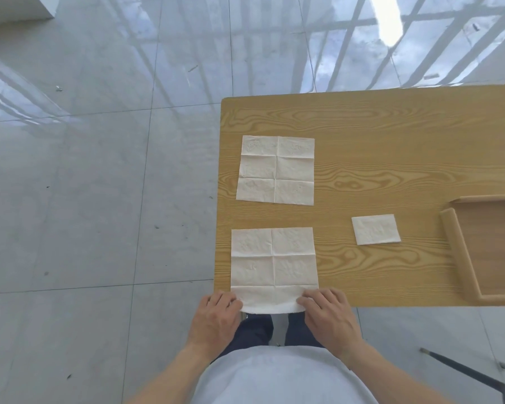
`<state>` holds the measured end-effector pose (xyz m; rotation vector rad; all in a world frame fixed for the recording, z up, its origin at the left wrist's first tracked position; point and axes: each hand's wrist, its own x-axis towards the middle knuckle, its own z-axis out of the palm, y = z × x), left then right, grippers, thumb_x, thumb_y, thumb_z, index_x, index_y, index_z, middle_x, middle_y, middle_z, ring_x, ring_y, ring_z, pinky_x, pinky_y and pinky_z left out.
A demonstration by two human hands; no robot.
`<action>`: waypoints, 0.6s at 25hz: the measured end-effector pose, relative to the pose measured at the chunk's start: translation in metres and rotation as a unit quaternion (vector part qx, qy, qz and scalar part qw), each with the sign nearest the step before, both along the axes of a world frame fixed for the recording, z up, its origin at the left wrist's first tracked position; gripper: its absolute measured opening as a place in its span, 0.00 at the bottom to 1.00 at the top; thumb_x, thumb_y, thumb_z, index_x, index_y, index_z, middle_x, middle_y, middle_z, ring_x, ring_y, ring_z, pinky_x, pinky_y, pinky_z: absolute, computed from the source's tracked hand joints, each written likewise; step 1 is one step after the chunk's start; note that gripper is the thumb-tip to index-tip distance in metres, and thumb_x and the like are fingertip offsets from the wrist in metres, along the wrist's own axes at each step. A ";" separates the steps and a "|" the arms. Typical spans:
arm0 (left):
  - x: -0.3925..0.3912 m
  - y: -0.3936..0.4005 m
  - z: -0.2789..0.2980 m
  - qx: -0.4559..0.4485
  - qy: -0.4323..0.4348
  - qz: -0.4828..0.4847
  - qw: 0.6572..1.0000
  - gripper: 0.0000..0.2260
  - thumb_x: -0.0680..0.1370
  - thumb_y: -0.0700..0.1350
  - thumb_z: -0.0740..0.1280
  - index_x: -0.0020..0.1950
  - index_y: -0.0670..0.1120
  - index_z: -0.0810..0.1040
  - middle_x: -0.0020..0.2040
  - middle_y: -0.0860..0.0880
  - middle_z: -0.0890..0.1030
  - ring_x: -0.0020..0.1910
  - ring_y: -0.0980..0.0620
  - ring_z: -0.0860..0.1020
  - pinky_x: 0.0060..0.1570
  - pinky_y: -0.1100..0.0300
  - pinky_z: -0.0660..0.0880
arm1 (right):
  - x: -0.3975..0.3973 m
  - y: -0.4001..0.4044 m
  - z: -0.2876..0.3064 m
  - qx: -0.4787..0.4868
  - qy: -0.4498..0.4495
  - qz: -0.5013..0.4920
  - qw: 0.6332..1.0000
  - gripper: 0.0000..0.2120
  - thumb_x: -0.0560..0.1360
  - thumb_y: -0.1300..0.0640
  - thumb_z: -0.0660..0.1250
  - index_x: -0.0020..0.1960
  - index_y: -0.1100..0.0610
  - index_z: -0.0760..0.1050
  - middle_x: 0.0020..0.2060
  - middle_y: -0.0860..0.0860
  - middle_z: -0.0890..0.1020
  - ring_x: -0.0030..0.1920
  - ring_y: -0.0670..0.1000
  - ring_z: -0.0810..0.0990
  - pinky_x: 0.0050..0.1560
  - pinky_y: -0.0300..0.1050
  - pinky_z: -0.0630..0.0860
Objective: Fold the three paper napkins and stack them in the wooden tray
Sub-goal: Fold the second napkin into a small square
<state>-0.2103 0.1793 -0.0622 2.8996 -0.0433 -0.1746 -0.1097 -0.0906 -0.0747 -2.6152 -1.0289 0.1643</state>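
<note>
Left hand point(216, 316): near-left corner of the near unfolded white paper napkin point(274, 269) was pinched.
Right hand point(327, 313): near-right corner was pinched.
Small folded white napkin point(375, 229): lain just left of the wooden tray point(461, 252).

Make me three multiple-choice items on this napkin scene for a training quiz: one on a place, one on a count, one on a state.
1. Where does the small folded napkin lie?
A. in the wooden tray
B. on the table between the open napkins and the tray
C. on the floor

2. How many napkins lie fully unfolded?
A. one
B. two
C. three

3. What are the hands doing?
A. gripping the near edge of the near napkin
B. lifting the tray
C. resting in the lap

Key: 1 B, it sits on the table left of the wooden tray. 2 B, the far napkin and near napkin are spread flat. 3 A, the left hand and right hand pinch its near corners.
</note>
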 end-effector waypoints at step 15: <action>0.058 0.004 0.016 -0.168 0.021 0.245 0.955 0.05 0.76 0.43 0.69 0.49 0.52 0.81 0.45 0.58 0.80 0.43 0.61 0.74 0.36 0.68 0.68 | 0.063 0.023 0.042 0.021 0.136 -0.159 0.978 0.06 0.75 0.57 0.70 0.50 0.49 0.82 0.44 0.42 0.85 0.49 0.47 0.81 0.53 0.46 0.72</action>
